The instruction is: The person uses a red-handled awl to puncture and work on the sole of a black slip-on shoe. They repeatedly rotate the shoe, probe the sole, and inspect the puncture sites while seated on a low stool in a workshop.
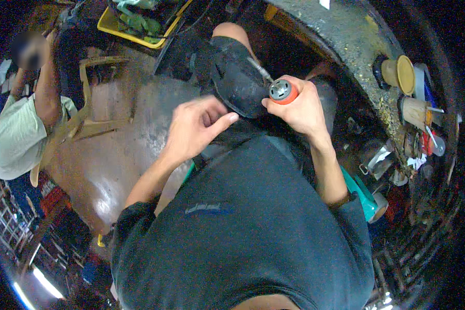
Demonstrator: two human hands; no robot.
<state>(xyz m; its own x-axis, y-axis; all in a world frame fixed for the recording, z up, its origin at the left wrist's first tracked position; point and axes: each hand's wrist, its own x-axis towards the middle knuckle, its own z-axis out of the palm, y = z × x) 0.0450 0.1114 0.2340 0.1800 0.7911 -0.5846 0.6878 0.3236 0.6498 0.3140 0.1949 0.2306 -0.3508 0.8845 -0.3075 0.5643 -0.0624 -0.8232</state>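
Hand tool [283, 92]: sat inside your right hand [306, 106], its grip wrapped round the casing, well apart from the desk's [341, 31] near edge. Desk surface: grey, rough, speckled. Dark piece [237, 82]: smooth-looking, over your leg, kind unclear. Your left hand [191, 124]: loosely spread, fingers half-curled and blurred, thumb at the piece's lower edge; contact could not be told. Tool's appearance: rounded red-orange casing, grey slotted end, slim metallic shaft.

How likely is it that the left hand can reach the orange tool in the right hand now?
Probably yes: no barrier shows between the left hand and the orange tool, whose grey end is left exposed by the right hand. I cannot tell if the left hand is empty.
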